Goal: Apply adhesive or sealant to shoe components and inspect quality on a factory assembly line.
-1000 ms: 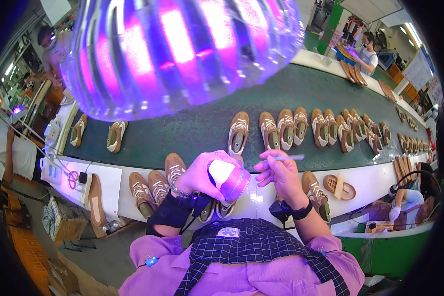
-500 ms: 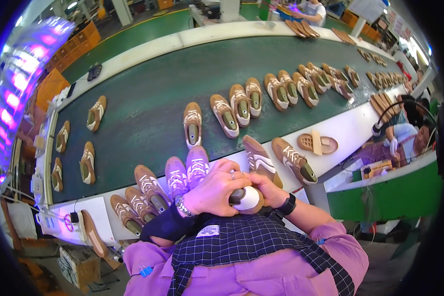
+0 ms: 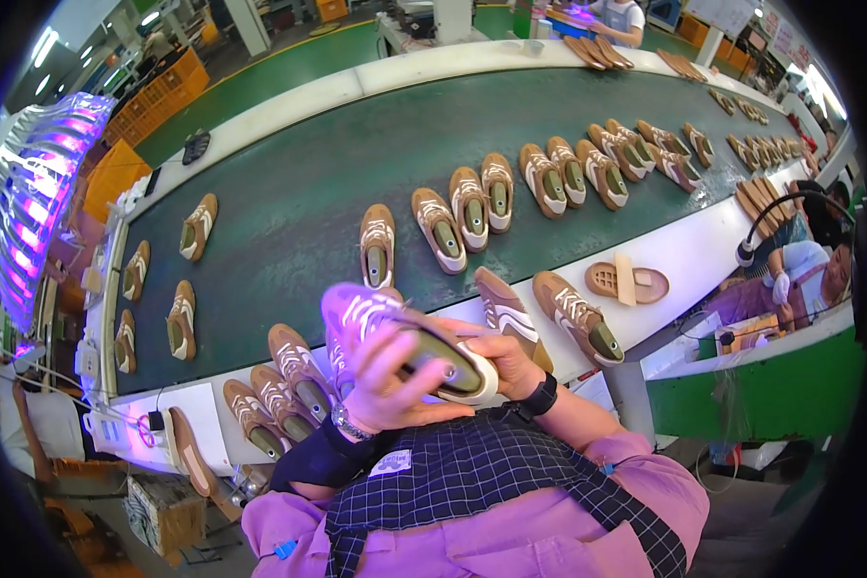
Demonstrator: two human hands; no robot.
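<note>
A tan sneaker (image 3: 416,339) with white laces and a green form inside is held tilted before my apron, its toe up and to the left, heel toward me. My right hand (image 3: 507,360) grips it from the right near the heel. My left hand (image 3: 387,380), partly blurred, wraps its left side and underside. Left of my hands, more tan sneakers (image 3: 297,358) stand in a row on the white ledge (image 3: 424,310); one is partly hidden behind my left hand. Right of my hands lie a sneaker on its side (image 3: 512,316) and an upright one (image 3: 576,313).
Many sneakers (image 3: 469,207) rest on the green conveyor belt (image 3: 289,222) beyond the ledge. A sole with a tan strip (image 3: 626,281) lies at right; another sole (image 3: 191,453) lies far left. A glowing lamp unit (image 3: 43,207) stands left. A co-worker (image 3: 804,279) sits at right.
The sneaker in my hands has tipped so its opening and laces now show. My left hand has shifted from over its top to its left side; my right hand keeps its hold.
</note>
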